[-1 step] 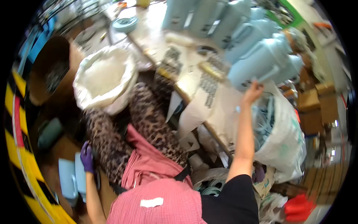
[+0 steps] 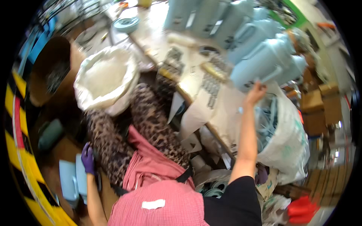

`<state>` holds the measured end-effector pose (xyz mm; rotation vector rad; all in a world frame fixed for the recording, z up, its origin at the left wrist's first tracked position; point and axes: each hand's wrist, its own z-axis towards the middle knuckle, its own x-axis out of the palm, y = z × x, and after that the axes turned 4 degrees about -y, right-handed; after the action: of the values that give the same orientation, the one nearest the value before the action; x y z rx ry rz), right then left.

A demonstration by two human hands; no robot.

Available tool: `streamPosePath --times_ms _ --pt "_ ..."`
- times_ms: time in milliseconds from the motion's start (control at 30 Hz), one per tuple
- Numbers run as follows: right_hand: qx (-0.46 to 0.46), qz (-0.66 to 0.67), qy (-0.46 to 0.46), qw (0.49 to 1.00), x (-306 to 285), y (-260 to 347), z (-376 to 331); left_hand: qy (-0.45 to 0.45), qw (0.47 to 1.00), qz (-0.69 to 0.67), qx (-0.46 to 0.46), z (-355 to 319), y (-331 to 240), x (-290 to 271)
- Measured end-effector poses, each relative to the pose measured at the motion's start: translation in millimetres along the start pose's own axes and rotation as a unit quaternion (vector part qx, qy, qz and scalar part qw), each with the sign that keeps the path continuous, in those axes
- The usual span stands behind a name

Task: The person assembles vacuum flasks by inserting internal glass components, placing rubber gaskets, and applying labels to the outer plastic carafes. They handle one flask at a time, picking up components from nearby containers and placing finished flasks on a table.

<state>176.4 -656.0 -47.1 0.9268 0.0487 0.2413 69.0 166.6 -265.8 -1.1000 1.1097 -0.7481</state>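
My right hand point(image 2: 256, 92), bare, reaches up to the table edge and grips the lower part of a pale blue plastic jug point(image 2: 264, 64) lying on its side. More jugs of the same kind point(image 2: 226, 22) stand behind it. My left hand point(image 2: 88, 158), in a purple glove, hangs low beside my leopard-print trousers point(image 2: 151, 120). Its fingers curl over the top edge of a flat pale blue part point(image 2: 77, 177), with a second such part point(image 2: 68, 182) right beside it.
An open white sack point(image 2: 105, 79) stands left of my knees. A white bag holding pale blue pieces point(image 2: 286, 139) sits under my right arm. Paper sheets point(image 2: 207, 90) cover the worktable point(image 2: 151, 35). Cardboard boxes point(image 2: 320, 101) stand right; yellow-black floor striping point(image 2: 19, 150) runs left.
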Motion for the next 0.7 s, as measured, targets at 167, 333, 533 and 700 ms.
streamPosePath --times_ms 167,333,533,700 --pt "-0.263 -0.241 0.025 0.934 -89.6 52.7 44.5 0.064 0.992 0.110 -0.010 -28.1 41.7 -40.9" --pt "-0.317 -0.072 0.220 0.920 -51.5 99.3 -84.9 0.048 0.908 0.356 -0.214 -65.0 47.1 -89.2" --pt "-0.433 -0.014 0.470 0.769 15.5 213.4 -266.7 0.286 0.645 0.708 -0.005 -7.0 50.3 -80.1" --pt "-0.381 0.147 0.622 0.668 34.3 290.6 -362.9 0.145 0.769 0.622 0.035 -15.4 -39.8 -104.5"
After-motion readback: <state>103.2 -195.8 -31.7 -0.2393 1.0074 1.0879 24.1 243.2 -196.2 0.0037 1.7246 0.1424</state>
